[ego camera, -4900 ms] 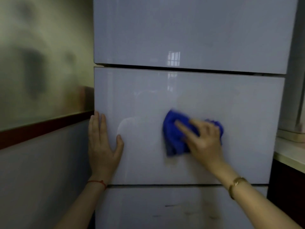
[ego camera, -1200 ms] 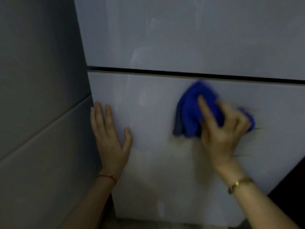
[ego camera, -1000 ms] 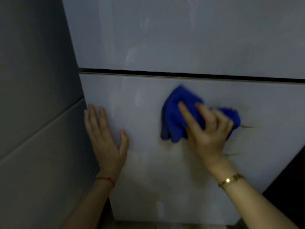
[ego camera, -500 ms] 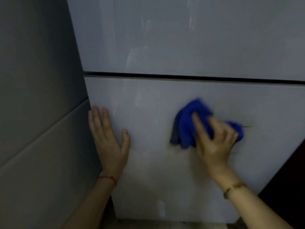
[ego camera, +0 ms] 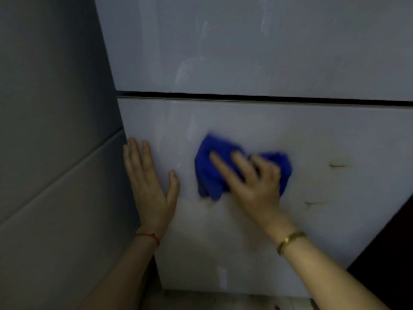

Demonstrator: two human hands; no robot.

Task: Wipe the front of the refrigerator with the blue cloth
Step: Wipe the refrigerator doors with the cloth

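The refrigerator (ego camera: 257, 52) fills the view with its glossy pale front; a dark gap separates an upper panel from the bottom panel (ego camera: 335, 135). A crumpled blue cloth (ego camera: 212, 173) is pressed against the bottom panel by my right hand (ego camera: 252, 186), whose fingers lie spread over the cloth. My left hand (ego camera: 149, 184) rests flat on the same panel near its left edge, fingers pointing up and holding nothing. Small dark marks (ego camera: 337, 166) show on the panel to the right of the cloth.
A grey tiled wall (ego camera: 55, 153) stands close on the left of the refrigerator. A dark cabinet side (ego camera: 391, 253) closes in at the lower right. A strip of floor (ego camera: 223, 300) shows below the bottom panel.
My right hand has slid the blue cloth to the left across the bottom panel, uncovering the dark marks on the right. My left hand has stayed flat in the same place.
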